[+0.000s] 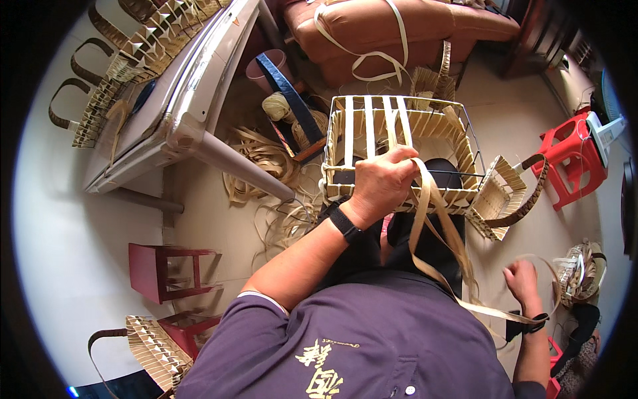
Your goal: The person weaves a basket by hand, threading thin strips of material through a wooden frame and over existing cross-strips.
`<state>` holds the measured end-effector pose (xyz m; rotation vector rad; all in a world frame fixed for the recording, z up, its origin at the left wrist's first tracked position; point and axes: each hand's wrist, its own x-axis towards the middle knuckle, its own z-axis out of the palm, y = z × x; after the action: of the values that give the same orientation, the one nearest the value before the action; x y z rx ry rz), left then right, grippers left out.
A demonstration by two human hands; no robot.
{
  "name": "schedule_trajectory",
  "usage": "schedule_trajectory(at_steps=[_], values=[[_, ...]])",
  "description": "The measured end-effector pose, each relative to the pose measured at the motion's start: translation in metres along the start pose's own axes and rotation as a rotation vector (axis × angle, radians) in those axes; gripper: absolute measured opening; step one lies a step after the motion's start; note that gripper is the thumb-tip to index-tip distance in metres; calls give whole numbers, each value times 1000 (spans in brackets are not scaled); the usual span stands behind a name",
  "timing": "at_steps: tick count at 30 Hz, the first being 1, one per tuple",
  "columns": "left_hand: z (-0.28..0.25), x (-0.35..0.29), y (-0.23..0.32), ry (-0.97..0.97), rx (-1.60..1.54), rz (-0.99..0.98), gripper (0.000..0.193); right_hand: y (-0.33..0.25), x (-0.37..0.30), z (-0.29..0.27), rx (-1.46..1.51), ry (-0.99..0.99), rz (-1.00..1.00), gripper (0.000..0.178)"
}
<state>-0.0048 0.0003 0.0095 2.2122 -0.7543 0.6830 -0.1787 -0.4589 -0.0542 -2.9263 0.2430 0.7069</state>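
Note:
On my lap rests a rectangular wire-frame basket (473, 143), its sides wrapped in tan strips and several pale strips (369, 126) running across its open top. My left hand (385, 178) is closed at the near rim, pinching a flat tan strip (425, 226) where it meets the frame. From there the strip hangs in loose folds and trails right across my shirt. Off to the lower right, my right hand (523, 282) is closed, away from the basket, with the strip's far part looping round beside the wrist into it; slight blur hides the fingertips.
A small handled basket (498, 196) stands right of the frame, near a red plastic stool (573, 156). Heaped strips (262, 163) lie on the floor by a table leg (232, 163). More baskets (109, 100) line the table. A brown sofa (372, 33) stands behind.

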Motion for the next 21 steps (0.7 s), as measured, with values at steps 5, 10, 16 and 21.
schedule_trajectory(at_steps=[5, 10, 16, 21], values=[[8, -1, -11, 34, -29, 8, 8, -125, -7, -119, 249, 521, -328, 17], [8, -1, -14, 50, -42, 21, 8, -112, 38, -133, 537, 65, -316, 33], [7, -2, -10, 1, -62, -3, 9, -209, 47, -85, 622, 363, -606, 24], [8, -3, -13, 13, -80, -4, 10, -259, 43, -73, 315, 707, -732, 44]])
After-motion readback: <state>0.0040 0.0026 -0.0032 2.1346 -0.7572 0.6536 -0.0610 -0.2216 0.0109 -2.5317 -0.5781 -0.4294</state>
